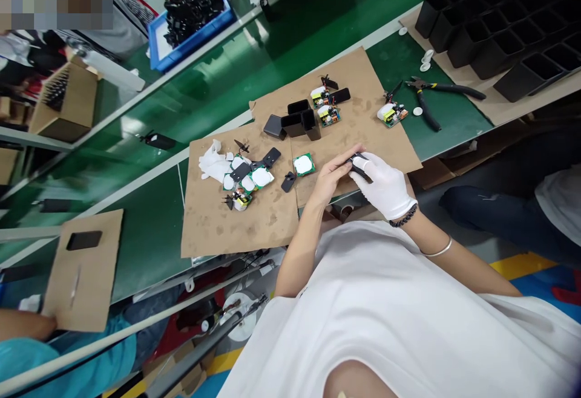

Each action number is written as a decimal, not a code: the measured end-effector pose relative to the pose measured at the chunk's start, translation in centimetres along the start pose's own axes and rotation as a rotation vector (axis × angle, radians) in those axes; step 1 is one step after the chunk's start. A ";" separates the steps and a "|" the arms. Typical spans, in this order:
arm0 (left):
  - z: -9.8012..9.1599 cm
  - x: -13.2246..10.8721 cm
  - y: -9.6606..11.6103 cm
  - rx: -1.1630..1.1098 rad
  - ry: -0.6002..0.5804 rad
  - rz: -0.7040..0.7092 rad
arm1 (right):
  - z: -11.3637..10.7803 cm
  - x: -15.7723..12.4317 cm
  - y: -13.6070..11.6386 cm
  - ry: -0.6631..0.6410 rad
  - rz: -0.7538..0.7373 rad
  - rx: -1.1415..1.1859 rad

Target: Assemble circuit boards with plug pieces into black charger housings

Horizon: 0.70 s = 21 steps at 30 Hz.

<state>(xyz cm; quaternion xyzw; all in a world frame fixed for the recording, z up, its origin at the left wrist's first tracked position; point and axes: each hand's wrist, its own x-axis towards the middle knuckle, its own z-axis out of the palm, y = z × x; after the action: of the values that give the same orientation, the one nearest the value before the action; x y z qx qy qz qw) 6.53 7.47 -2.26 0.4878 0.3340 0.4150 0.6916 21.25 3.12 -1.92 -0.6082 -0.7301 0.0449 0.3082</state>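
Observation:
Both my hands meet at the cardboard's front edge around a small black part (pixel 360 166). My bare left hand (pixel 332 174) pinches its left side, and my right hand (pixel 385 185), in a white glove, grips the other side. Just left of them lies a green circuit board (pixel 304 164) with a white pad. Several black cases (pixel 298 121) stand behind it, beside boards with yellow parts (pixel 327 115). More boards with white pads (pixel 262 177) and black covers (pixel 272 156) are piled at the left, next to a crumpled white glove (pixel 214 162).
Black-and-yellow pliers (pixel 424 92) lie at the right, beyond another board (pixel 391 114). Rows of black cases (pixel 503 47) fill the far right. A blue bin (pixel 190 20) stands across the green belt (pixel 290 41). Other people are at the left and right.

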 end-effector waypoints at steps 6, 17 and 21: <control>0.5 0.0 0.0 0.031 0.030 0.060 | 0.2 0.0 0.5 0.042 -0.039 0.062; 0.8 0.0 0.2 -0.009 0.072 0.022 | 0.0 0.6 0.2 0.140 -0.085 0.048; 0.1 0.1 -0.1 -0.214 0.280 0.032 | -1.5 0.5 0.1 0.132 -0.034 0.082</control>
<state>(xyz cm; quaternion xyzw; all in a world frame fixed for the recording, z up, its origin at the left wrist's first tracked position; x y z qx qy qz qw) 6.69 7.53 -2.34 0.3539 0.3733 0.5229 0.6797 22.01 3.16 -0.56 -0.5842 -0.7161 0.0291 0.3809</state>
